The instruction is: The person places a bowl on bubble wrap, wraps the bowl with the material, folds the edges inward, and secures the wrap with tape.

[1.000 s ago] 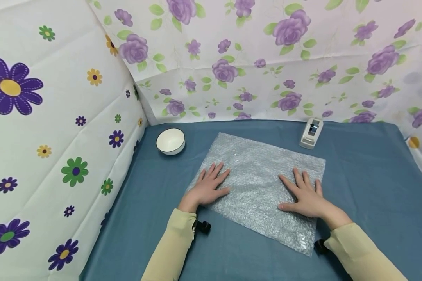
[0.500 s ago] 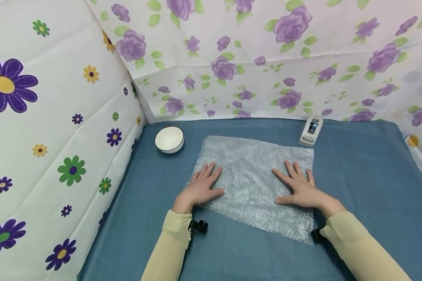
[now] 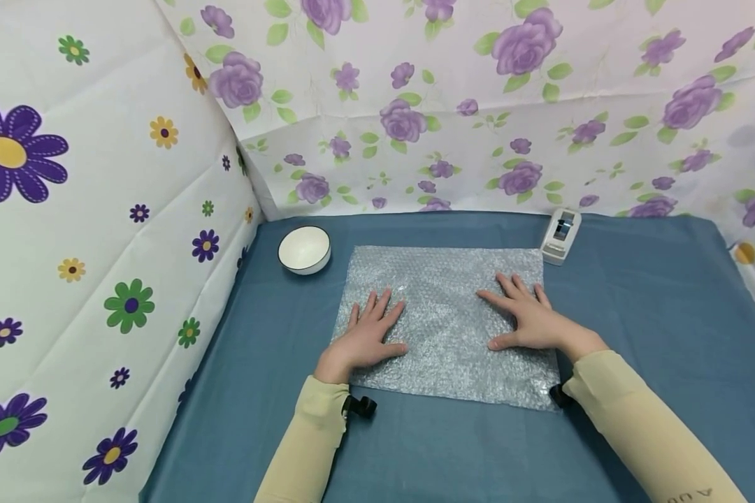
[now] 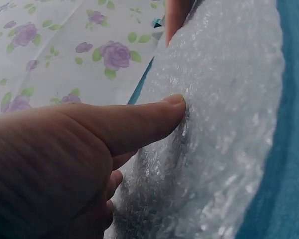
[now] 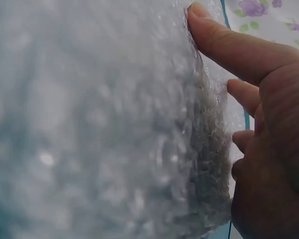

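A sheet of clear bubble wrap [image 3: 443,314] lies on the blue cloth, its far edge running nearly parallel to the back of the table. On its left part rests my left hand [image 3: 366,339], fingers spread and straight. My right hand [image 3: 528,318] lies likewise on the right part, thumb pointing inward. Seen from the left wrist, the thumb [image 4: 154,117] touches the bubble wrap [image 4: 224,109] with its tip. The right wrist view has the right thumb [image 5: 229,45] along the crinkled wrap [image 5: 114,124]. Neither hand grips anything.
A white bowl with a dark rim [image 3: 305,250] stands at the back left. Near the sheet's far right corner sits a small white device [image 3: 561,236] with a dark window. Flowered cloths [image 3: 403,119] hang behind and at the sides of the blue cloth [image 3: 440,454].
The bubble wrap has turned counterclockwise and now lies straighter. My right hand has moved away from me and a little left with it; the left hand has stayed nearly in place.
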`<action>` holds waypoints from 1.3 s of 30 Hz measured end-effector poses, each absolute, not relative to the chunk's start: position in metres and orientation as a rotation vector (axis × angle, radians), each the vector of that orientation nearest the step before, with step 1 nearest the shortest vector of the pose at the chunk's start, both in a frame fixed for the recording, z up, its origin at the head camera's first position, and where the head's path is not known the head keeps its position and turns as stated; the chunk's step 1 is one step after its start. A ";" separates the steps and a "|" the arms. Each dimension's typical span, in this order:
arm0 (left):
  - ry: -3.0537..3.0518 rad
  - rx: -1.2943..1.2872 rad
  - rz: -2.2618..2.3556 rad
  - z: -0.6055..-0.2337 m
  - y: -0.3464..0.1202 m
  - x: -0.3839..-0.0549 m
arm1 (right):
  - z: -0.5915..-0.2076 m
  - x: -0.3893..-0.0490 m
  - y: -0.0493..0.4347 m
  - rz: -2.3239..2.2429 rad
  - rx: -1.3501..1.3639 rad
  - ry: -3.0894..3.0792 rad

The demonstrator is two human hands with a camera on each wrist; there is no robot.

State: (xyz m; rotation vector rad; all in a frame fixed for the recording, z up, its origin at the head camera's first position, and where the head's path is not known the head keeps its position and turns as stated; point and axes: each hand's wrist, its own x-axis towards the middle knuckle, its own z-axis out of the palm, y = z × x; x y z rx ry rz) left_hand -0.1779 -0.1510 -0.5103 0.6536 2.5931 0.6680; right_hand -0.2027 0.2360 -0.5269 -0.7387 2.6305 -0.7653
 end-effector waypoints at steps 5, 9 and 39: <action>2.586 0.641 0.659 -0.511 -0.150 -0.178 | -0.526 -0.197 0.246 -0.721 -0.697 2.689; 2.585 0.638 0.662 -0.512 -0.151 -0.178 | -0.525 -0.191 0.255 -0.662 -0.630 2.675; 2.507 0.667 0.733 -0.513 -0.160 -0.185 | -0.535 -0.191 0.265 -0.574 -0.592 2.686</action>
